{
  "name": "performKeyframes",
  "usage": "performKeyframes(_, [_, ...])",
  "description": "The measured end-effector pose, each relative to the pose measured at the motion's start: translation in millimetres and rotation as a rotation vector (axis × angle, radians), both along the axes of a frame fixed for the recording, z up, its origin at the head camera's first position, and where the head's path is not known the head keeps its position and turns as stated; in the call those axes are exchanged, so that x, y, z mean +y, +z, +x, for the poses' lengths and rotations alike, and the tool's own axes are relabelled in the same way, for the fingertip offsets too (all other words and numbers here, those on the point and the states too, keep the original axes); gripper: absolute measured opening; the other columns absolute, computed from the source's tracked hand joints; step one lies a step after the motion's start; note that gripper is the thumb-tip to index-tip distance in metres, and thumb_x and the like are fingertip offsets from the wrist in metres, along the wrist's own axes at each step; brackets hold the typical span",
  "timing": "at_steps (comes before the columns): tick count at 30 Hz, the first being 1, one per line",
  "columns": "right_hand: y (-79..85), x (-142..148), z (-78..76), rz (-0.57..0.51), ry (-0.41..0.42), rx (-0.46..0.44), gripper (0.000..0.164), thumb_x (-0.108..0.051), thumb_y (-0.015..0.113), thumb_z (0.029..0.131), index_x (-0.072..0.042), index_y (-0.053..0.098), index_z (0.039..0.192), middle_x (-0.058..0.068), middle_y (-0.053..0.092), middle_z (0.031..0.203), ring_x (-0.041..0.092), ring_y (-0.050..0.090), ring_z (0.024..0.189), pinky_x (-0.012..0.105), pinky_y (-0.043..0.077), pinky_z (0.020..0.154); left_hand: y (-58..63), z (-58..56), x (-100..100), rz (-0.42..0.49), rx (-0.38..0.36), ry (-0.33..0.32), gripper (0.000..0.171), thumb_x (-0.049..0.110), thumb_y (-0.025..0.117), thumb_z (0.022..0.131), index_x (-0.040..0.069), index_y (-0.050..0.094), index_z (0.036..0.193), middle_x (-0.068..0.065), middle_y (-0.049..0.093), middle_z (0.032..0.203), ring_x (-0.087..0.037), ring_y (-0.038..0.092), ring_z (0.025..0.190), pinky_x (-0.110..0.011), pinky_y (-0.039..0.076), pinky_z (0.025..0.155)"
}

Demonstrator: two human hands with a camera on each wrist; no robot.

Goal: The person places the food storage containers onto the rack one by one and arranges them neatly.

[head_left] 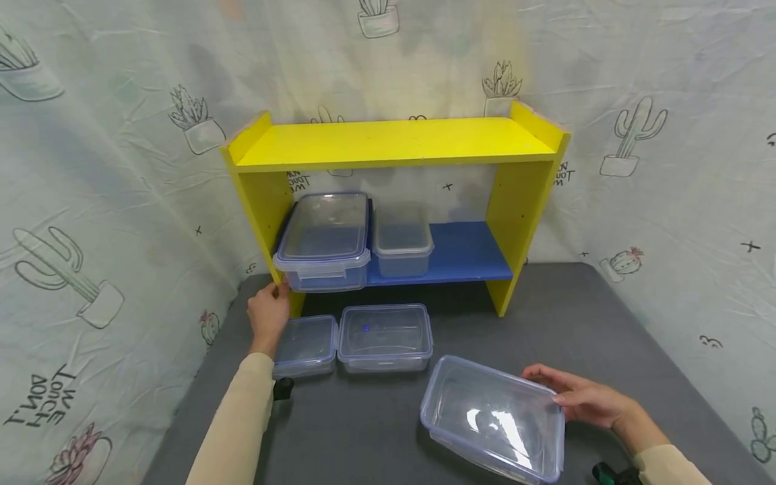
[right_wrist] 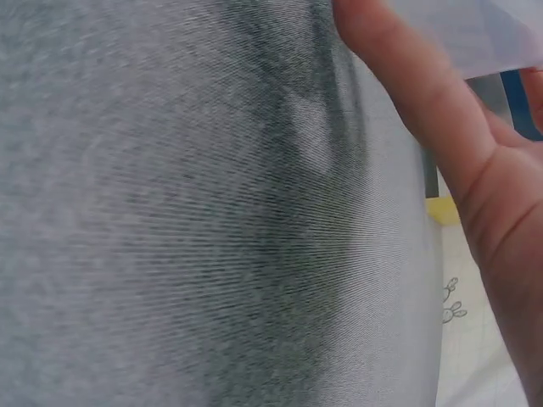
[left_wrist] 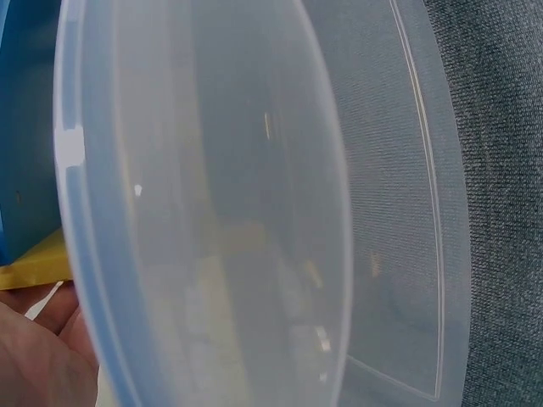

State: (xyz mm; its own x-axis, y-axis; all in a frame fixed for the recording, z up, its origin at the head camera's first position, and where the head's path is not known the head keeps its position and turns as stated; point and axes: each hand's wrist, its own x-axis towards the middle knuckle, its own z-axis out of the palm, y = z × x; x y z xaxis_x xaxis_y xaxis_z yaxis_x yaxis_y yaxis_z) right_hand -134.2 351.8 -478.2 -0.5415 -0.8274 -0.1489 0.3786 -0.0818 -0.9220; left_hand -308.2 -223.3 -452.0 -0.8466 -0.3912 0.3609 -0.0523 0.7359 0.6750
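In the head view, my right hand (head_left: 591, 399) grips a clear lidded food container (head_left: 494, 414) by its right edge, thumb near the lid rim. The container is tilted above the grey surface. My left hand (head_left: 269, 315) holds the left side panel of a yellow shelf (head_left: 394, 143), just below its blue board (head_left: 467, 252); its fingertips are partly hidden. A large clear container (head_left: 327, 232) stands at the left of that board, its front jutting past the edge. Beside it is a smaller container (head_left: 403, 239). The left wrist view shows a clear container (left_wrist: 229, 203) close up, beside the hand.
Two more lidded containers, a smaller one (head_left: 306, 340) and a wider one (head_left: 385, 337), stand side by side on the grey surface (head_left: 364, 417) in front of the shelf. A cloth (head_left: 667, 222) printed with cactus drawings hangs behind and at both sides.
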Motion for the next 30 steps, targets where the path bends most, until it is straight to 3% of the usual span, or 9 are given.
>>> performKeyframes(3, [-1.0,-1,4.5,-0.012,0.039,0.023,0.056,-0.011,0.041,0.098,-0.018,0.022,0.151,-0.005,0.039,0.15,0.02,0.048,0.132,0.043,0.043,0.105,-0.9,0.2,0,0.001,0.0,-0.008,0.052,0.049,0.04,0.1,0.009,0.051,0.069,-0.008,0.047,0.063,-0.028,0.044,0.06,-0.035,0.029,0.056])
performKeyframes(7, [-5.6,-3,8.0,-0.087,0.076,0.069,0.063,-0.004,0.038,0.097,-0.008,0.012,0.155,0.0,0.031,0.157,0.03,0.045,0.135,0.041,0.038,0.11,-2.0,0.3,0,0.006,0.004,-0.008,0.051,0.048,0.04,0.1,0.01,0.051,0.068,-0.007,0.046,0.061,-0.027,0.043,0.058,-0.035,0.029,0.055])
performKeyframes(12, [-9.0,-5,13.5,-0.062,0.05,0.077,0.059,-0.002,0.032,0.098,-0.007,0.013,0.154,0.007,0.034,0.153,0.035,0.052,0.128,0.044,0.043,0.105,-2.8,-0.5,0,-0.001,0.013,0.002,0.052,0.048,0.04,0.1,0.01,0.05,0.067,-0.007,0.046,0.06,-0.028,0.043,0.058,-0.035,0.029,0.055])
performKeyframes(16, [-7.9,-7,19.7,0.002,0.044,0.084,0.062,-0.009,0.035,0.099,-0.011,0.009,0.155,0.009,0.035,0.15,0.035,0.054,0.126,0.045,0.045,0.102,-2.7,-0.8,1,-0.006,0.01,-0.005,0.052,0.049,0.039,0.1,0.01,0.05,0.067,-0.007,0.046,0.06,-0.027,0.043,0.058,-0.035,0.029,0.055])
performKeyframes(23, [-10.8,-13,28.0,-0.053,0.071,0.117,0.069,-0.008,0.041,0.096,-0.005,0.005,0.155,0.0,0.027,0.16,0.026,0.043,0.136,0.038,0.039,0.109,1.5,0.2,2,0.002,0.026,-0.014,0.052,0.048,0.041,0.1,0.01,0.049,0.066,-0.007,0.045,0.059,-0.028,0.042,0.056,-0.035,0.028,0.054])
performKeyframes(30, [-24.0,-12,33.9,-0.115,-0.027,0.033,0.059,0.001,0.026,0.098,-0.011,0.017,0.155,-0.002,0.034,0.157,0.019,0.045,0.136,0.035,0.039,0.109,0.2,0.3,1,0.004,0.017,-0.009,0.051,0.047,0.04,0.101,0.009,0.049,0.067,-0.007,0.044,0.06,-0.026,0.042,0.055,-0.034,0.028,0.054])
